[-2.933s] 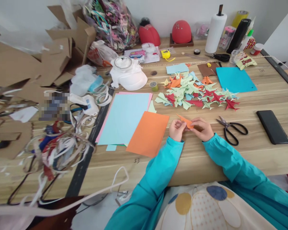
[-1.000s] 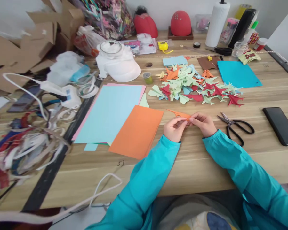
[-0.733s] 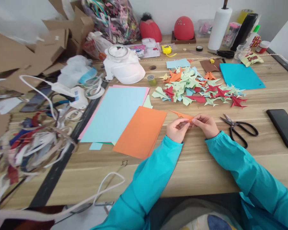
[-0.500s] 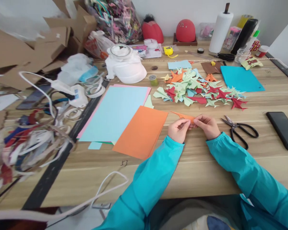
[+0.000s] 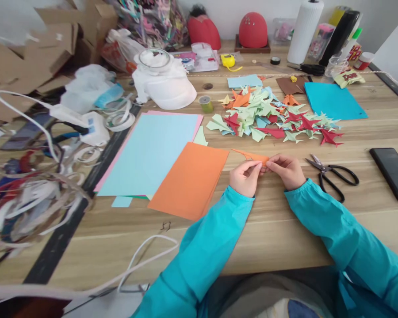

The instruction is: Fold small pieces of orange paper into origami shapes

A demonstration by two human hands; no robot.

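Note:
Between my two hands is a small piece of folded orange paper [image 5: 257,157], its pointed end sticking out to the left. My left hand [image 5: 245,176] pinches its lower edge with thumb and fingers. Close against it, my right hand [image 5: 288,170] pinches the paper's right end; the fingertips of both hands nearly meet and hide part of the folds. Left of my hands lies a stack of orange paper sheets [image 5: 190,181], partly over light blue sheets [image 5: 152,150]. Beyond my hands is a pile of folded paper pieces [image 5: 262,112] in green, red, orange and blue.
Black-handled scissors [image 5: 331,172] lie right of my right hand, with a black phone [image 5: 392,173] farther right. A turquoise sheet [image 5: 334,101] and a thread spool [image 5: 206,104] are toward the back. Tangled ribbons [image 5: 36,194] and a white cable [image 5: 152,260] occupy the left side.
The view has shifted slightly, so most things sit a little higher and further left. Both hands keep their pinch on the orange paper, with little visible movement.

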